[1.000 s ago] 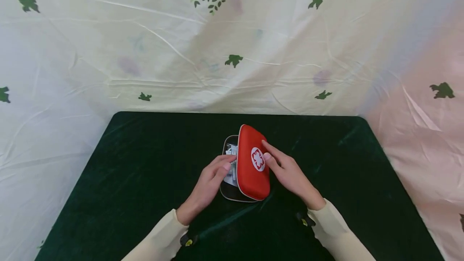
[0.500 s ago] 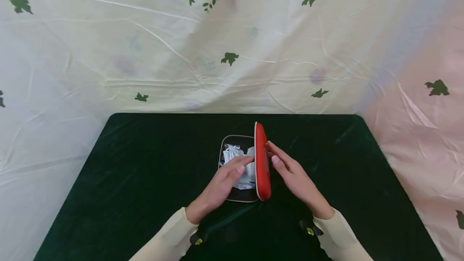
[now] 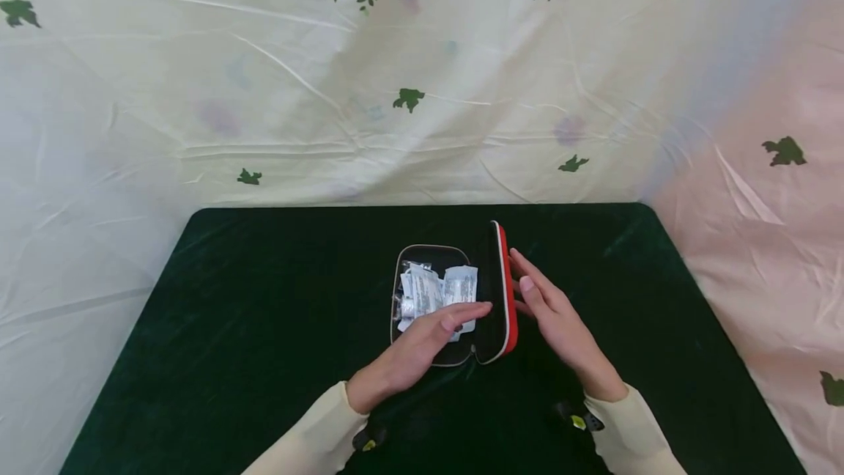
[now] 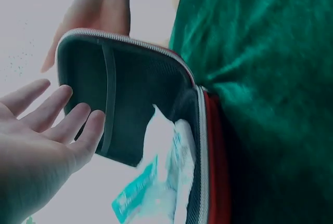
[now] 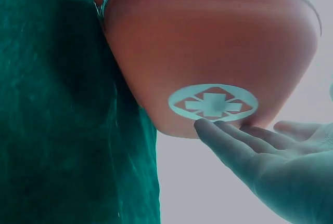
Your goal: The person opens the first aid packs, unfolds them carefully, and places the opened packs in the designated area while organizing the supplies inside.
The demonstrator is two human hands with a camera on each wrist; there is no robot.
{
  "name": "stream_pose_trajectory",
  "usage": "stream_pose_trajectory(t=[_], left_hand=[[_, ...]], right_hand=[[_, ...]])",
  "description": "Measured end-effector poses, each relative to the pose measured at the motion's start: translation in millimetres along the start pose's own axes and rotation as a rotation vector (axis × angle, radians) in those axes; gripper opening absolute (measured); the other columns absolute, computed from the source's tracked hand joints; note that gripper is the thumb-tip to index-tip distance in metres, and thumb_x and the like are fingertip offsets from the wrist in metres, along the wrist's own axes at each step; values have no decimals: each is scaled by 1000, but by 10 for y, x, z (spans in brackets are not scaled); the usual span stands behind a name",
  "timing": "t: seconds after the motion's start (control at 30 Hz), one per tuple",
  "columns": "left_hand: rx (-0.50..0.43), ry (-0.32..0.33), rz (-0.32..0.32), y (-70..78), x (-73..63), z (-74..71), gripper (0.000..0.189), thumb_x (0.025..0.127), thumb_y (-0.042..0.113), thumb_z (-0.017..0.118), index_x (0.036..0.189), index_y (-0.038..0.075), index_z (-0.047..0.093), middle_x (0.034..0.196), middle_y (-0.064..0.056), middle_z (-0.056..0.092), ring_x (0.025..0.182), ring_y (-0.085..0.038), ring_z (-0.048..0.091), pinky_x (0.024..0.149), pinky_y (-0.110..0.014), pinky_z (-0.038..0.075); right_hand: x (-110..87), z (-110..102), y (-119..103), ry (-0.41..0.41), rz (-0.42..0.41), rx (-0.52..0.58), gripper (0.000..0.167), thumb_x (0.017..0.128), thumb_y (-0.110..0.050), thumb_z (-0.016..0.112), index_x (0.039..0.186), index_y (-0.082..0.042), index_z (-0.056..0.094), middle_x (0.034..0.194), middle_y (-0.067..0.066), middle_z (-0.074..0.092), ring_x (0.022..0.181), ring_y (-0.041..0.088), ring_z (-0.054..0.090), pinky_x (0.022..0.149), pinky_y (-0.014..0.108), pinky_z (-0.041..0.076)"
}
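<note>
A red first-aid case lies unfolded in the head view, its black-lined bottom half (image 3: 443, 253) flat on the table and its lid (image 3: 511, 314) standing nearly upright on the right. White printed packets (image 3: 425, 290) fill the bottom half. Across them reaches my left hand (image 3: 418, 347), fingers extended toward the lid's black inner side; I cannot tell if they touch it. My right hand (image 3: 560, 325) is at the lid's red outer face. In the right wrist view its fingertips lie at the white cross emblem (image 5: 213, 103), fingers fairly straight.
Dark green velvet cloth (image 3: 283, 277) covers the table. Behind it hangs a pale curtain (image 3: 316, 130) with leaf prints, turning pink at the right. A strap (image 4: 110, 89) crosses the lid's inside.
The lid has swung from leaning over the packets to nearly upright, uncovering them. Both hands have moved rightward along with it.
</note>
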State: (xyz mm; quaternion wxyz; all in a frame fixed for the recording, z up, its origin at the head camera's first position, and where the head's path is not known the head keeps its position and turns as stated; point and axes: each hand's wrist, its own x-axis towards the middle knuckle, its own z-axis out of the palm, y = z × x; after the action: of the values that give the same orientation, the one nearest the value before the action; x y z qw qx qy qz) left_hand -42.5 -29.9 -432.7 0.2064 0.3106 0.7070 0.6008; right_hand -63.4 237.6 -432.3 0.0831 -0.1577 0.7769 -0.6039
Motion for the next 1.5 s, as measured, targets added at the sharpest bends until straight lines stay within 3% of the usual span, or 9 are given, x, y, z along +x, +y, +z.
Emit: stream_pose_trajectory(t=[0.23,0.33,0.53,0.7,0.83,1.03,1.2,1.4,1.5], left_hand=[[126,132,-4,-71,-124,-235,56,113,45,26,148,14,56,153,-3,53,143,-23,46,116,-52,37],[200,178,7,-111,-169,-357,50,113,40,33,145,12,60,151,-6,55,141,-25,48,115,-54,39],[325,238,-4,-198,-218,-598,49,111,38,41,146,8,58,151,-9,54,140,-28,50,113,-56,41],[443,262,-25,-251,-179,-800,50,108,39,48,149,11,54,155,-9,49,142,-30,47,115,-58,38],[596,230,-88,-296,-119,-934,62,105,50,51,155,15,47,165,-8,36,151,-32,34,118,-61,31],[765,97,-200,-407,-24,-1072,84,97,67,53,164,20,32,173,-3,15,159,-31,11,122,-63,20],[833,17,-238,-495,-19,-1084,90,95,73,50,166,24,25,174,-1,6,159,-33,6,122,-65,16],[862,-39,-269,-535,-35,-1079,90,95,72,53,166,24,24,174,-1,2,159,-35,4,121,-67,15],[857,-58,-287,-543,-49,-1072,90,95,71,54,166,24,25,174,-2,4,159,-36,4,121,-67,15]], right_hand=[[-34,-115,-24,49,36,8,55,115,-32,30,167,-15,20,169,19,23,141,47,45,98,22,51],[-56,-168,-8,64,59,0,56,115,-33,30,166,-12,19,170,18,22,139,43,48,95,21,52],[-82,-252,68,89,103,-44,56,115,-34,31,166,-12,22,167,20,27,130,16,57,93,22,53],[-22,-300,103,89,188,-143,61,114,-39,37,166,-12,20,168,19,26,144,34,43,105,31,49],[38,-339,132,67,234,-247,66,112,-35,45,166,-9,17,168,22,23,143,42,43,108,45,46],[107,-408,202,41,206,-334,62,112,-19,47,165,-5,19,164,28,28,137,41,51,105,51,47],[139,-455,259,24,189,-351,61,111,-16,48,165,-5,21,165,27,28,141,42,46,109,61,41],[192,-486,333,15,204,-326,61,111,-15,48,164,-5,22,166,26,26,147,44,36,112,64,36],[194,-490,367,21,221,-325,61,111,-20,48,164,-4,23,165,26,28,146,44,38,112,63,38]])
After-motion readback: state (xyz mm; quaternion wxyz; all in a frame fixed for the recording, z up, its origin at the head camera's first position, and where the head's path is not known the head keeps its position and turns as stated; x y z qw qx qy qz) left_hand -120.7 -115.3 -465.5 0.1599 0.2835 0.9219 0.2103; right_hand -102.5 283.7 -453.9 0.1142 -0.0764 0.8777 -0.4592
